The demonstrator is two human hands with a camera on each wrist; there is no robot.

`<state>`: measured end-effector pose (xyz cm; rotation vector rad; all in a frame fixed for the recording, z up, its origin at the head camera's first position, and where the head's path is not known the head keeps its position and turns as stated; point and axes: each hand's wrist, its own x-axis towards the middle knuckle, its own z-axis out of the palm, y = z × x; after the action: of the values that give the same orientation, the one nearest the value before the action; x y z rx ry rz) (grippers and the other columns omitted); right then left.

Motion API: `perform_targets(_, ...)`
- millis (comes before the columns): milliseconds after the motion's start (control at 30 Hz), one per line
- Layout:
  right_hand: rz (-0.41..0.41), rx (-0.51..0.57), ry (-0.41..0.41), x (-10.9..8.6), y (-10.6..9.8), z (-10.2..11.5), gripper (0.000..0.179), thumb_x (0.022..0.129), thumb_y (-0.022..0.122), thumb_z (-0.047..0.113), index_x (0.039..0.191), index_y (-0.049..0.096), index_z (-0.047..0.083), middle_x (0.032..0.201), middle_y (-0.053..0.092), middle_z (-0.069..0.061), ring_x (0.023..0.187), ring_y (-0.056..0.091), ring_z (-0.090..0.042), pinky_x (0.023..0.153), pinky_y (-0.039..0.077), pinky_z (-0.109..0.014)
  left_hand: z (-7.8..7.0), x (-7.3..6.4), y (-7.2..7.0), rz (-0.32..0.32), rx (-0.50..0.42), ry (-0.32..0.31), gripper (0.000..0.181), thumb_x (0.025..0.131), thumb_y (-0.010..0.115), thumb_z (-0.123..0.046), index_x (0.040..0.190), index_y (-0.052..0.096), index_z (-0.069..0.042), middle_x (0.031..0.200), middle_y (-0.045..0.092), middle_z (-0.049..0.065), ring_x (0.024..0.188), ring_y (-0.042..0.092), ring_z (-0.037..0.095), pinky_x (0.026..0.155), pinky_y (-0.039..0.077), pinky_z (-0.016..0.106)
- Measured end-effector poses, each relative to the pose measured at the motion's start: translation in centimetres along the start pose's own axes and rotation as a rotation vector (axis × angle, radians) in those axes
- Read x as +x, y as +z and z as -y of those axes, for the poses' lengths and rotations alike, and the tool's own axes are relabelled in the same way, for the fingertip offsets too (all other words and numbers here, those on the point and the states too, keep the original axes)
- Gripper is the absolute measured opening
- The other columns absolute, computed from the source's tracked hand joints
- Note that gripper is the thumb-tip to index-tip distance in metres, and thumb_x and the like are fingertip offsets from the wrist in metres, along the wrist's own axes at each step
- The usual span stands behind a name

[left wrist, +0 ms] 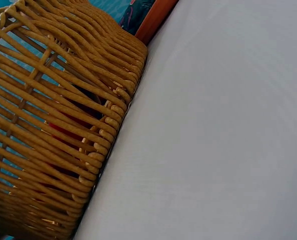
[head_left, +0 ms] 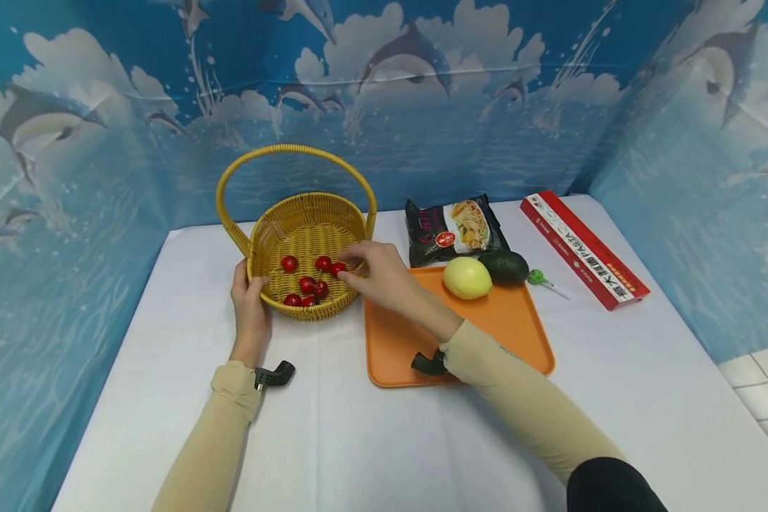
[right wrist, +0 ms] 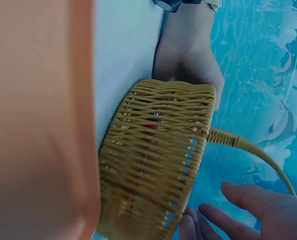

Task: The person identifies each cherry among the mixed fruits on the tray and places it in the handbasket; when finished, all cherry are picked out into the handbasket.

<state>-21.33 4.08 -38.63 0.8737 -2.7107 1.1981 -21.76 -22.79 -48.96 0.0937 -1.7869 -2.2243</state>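
Note:
A yellow wicker basket (head_left: 307, 206) with a tall hoop handle stands at the back left, several red cherries (head_left: 307, 284) lying on its woven bottom. My left hand (head_left: 251, 306) grips the basket's left side, thumb over the rim and fingers on the outer wall. Over the basket's right rim reaches my right hand (head_left: 384, 274), its fingertips close beside one cherry (head_left: 338, 269). In the right wrist view, the thumb (right wrist: 243, 195) and fingers of that hand are apart near the rim, with no cherry showing between them. The left wrist view shows the basket's weave (left wrist: 63, 125) close up.
Right of the basket lies an orange tray (head_left: 397, 348), with a yellow lemon (head_left: 467, 277) and a dark avocado (head_left: 504, 267) at its back edge. Behind it is a black food packet (head_left: 425, 231). A green lollipop (head_left: 537, 277) and red pasta box (head_left: 582, 249) lie farther right.

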Motion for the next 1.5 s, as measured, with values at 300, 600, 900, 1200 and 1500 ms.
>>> perform_targets(300, 0.076, 0.038, 0.041, -4.1, -3.2, -1.2, 0.026, 0.098, 0.074, 0.018, 0.121, 0.076, 0.005, 0.117, 0.076, -0.012, 0.103, 0.072, -0.024, 0.092, 0.062, -0.044, -0.5, 0.4, 0.0, -0.007, -0.012, 0.012, 0.061, 0.095, 0.048, -0.005, 0.155, 0.045, -0.009, 0.161, 0.043, 0.011, 0.15, 0.042, 0.027, 0.127, 0.034, 0.041)
perform_targets(600, 0.172, 0.028, 0.107, -8.3, -5.4, -3.5, 0.032, 0.097, 0.077, 0.025, 0.123, 0.075, 0.007, 0.115, 0.077, -0.008, 0.103, 0.071, -0.018, 0.093, 0.062, -0.042, -0.5, 0.6, -0.2, -0.012, -0.021, 0.019, 0.061, 0.094, 0.048, -0.005, 0.155, 0.045, -0.008, 0.161, 0.043, 0.013, 0.149, 0.042, 0.028, 0.126, 0.035, 0.042)
perform_targets(900, 0.223, 0.139, 0.127, -13.1, -5.9, -5.3, 0.04, 0.093, 0.081, 0.035, 0.125, 0.075, 0.011, 0.119, 0.076, -0.002, 0.108, 0.07, -0.02, 0.097, 0.06, -0.045, -0.4, 0.4, 0.3, -0.003, -0.017, 0.012, 0.062, 0.094, 0.048, -0.005, 0.156, 0.044, -0.008, 0.161, 0.042, 0.013, 0.15, 0.041, 0.027, 0.128, 0.032, 0.042)
perform_targets(1200, 0.245, 0.18, 0.134, -15.5, -5.7, -7.2, 0.044, 0.09, 0.083, 0.04, 0.125, 0.075, 0.016, 0.121, 0.077, 0.003, 0.109, 0.073, -0.018, 0.097, 0.061, -0.042, -0.2, 0.2, 0.3, -0.001, 0.002, 0.003, 0.061, 0.095, 0.048, -0.006, 0.156, 0.044, -0.009, 0.16, 0.043, 0.012, 0.149, 0.043, 0.026, 0.127, 0.034, 0.041)
perform_targets(1500, 0.358, 0.156, 0.126, -16.6, -6.8, -8.7, 0.048, 0.084, 0.089, 0.034, 0.129, 0.073, 0.025, 0.127, 0.073, 0.012, 0.124, 0.063, -0.009, 0.113, 0.05, -0.039, 0.0, -0.2, 0.0, -0.002, -0.007, 0.005, 0.06, 0.095, 0.048, -0.005, 0.156, 0.045, -0.008, 0.161, 0.043, 0.012, 0.149, 0.042, 0.027, 0.126, 0.034, 0.042)
